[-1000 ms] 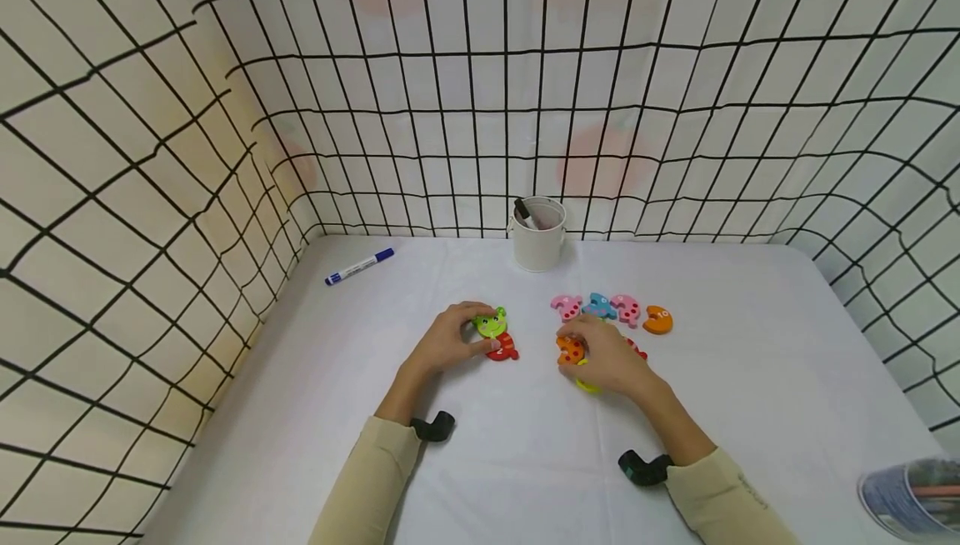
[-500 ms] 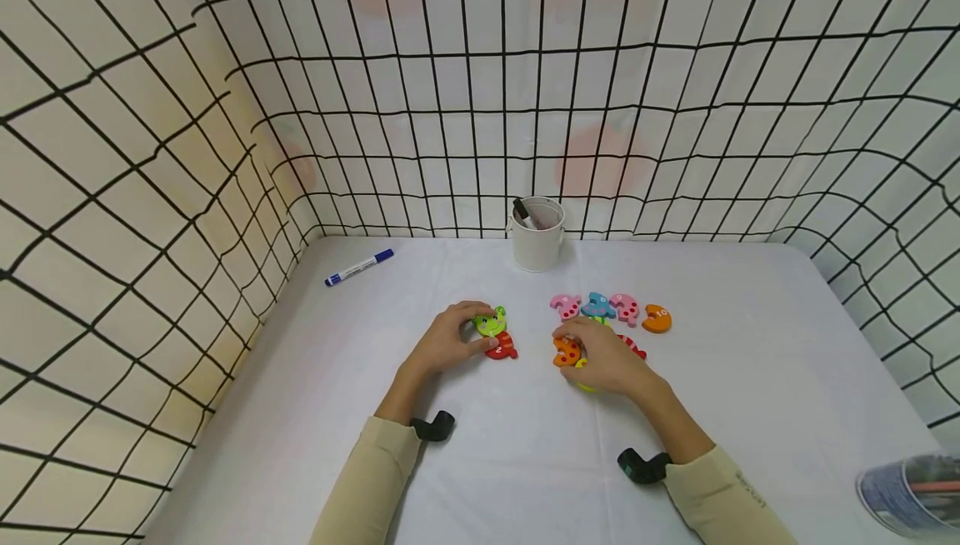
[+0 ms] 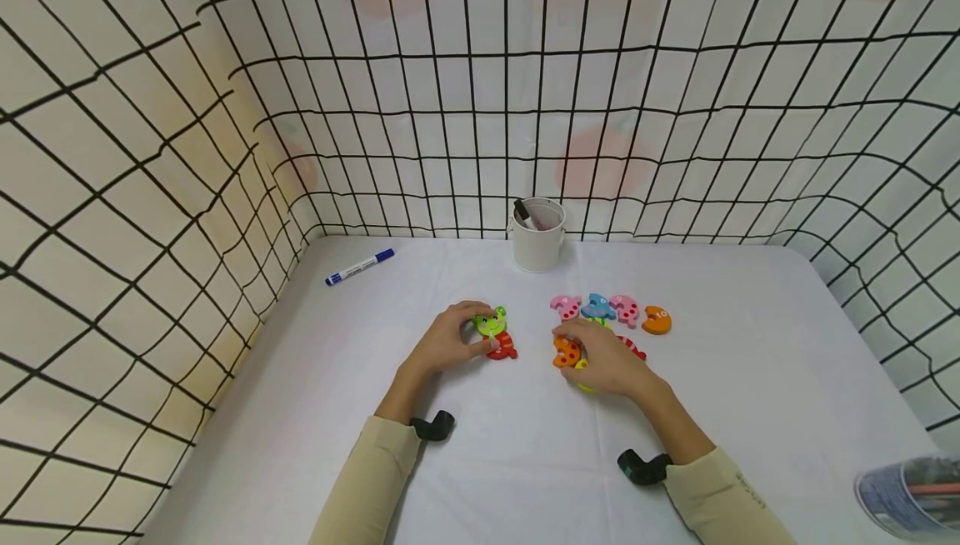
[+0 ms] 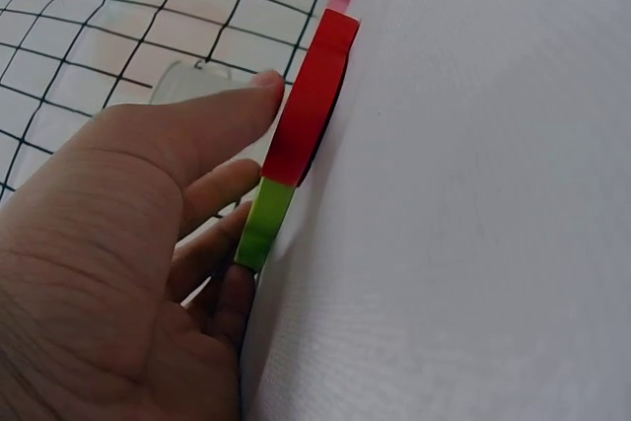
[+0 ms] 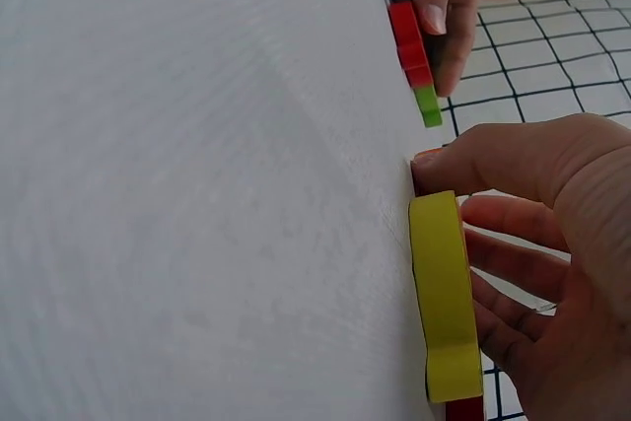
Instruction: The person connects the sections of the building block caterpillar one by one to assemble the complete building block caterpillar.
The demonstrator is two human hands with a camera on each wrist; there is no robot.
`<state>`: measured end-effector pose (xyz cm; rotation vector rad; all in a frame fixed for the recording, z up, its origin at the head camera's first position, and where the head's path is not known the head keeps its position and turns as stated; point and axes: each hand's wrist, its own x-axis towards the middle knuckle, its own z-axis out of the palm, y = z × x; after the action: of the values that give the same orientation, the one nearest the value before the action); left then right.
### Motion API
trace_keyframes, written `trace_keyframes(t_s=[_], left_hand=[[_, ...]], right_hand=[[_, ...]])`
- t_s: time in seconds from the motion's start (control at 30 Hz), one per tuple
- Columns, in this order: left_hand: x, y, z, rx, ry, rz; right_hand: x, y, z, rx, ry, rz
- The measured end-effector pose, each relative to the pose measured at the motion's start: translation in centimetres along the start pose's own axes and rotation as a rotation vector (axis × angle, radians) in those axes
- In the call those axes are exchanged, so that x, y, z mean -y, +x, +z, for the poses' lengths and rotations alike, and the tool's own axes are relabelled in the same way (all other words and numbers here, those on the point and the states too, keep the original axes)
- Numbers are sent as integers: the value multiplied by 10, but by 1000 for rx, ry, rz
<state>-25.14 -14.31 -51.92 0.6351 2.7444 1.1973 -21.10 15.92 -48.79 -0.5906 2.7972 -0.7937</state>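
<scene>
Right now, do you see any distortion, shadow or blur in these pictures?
Head view: black grid looks warped toward the sides; left wrist: faint shadow beside the red piece, white bucket blurry; right wrist: the right hand is partly shaded.

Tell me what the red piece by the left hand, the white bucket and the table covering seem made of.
Red piece: probably painted wood, from its thick, smooth edge; possibly plastic.
White bucket: perhaps painted metal, given its thin rim; plastic is possible.
Table covering: likely matt cloth, showing faint creases.
</scene>
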Motion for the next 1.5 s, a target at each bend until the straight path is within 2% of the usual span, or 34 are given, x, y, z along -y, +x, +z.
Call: trace_keyframes(t_s=[0.33,0.63,0.83,1.27,1.5], left_hand=[[2,0,0,3,0,21],[1,2,0,-15,11,10],[-1,1,-1,-10,17,-2],[1,-1,1,-1,9,-12],[1,1,2,-10,7,2]], right_hand=[[-3,0,3,-34,71,12],[2,2,6,-54,113,12],[12,7,5,-56,145,32],[39,20,17,-75,162,2],[44,26,26,-85,171,-8]])
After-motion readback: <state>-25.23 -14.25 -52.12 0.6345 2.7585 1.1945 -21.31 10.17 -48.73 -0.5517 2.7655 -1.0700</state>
